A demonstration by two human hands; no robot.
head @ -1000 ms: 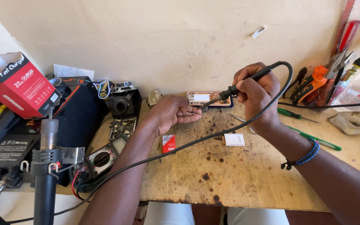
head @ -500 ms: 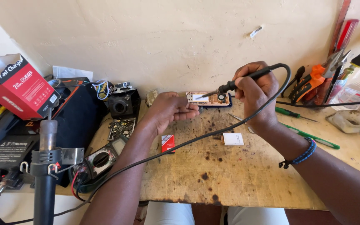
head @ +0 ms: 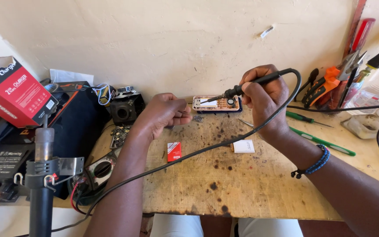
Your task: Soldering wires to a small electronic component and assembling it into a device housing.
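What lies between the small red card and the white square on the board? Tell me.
Only bare, burn-stained board between red card and white square, crossed by the black cable, in the head view.

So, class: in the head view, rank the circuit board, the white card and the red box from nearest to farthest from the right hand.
1. Circuit board, just left of the right hand.
2. White card, on the table below it.
3. Red box, far left.

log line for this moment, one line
right hand holds soldering iron | tip over circuit board | left hand closed beside board | on wooden bench
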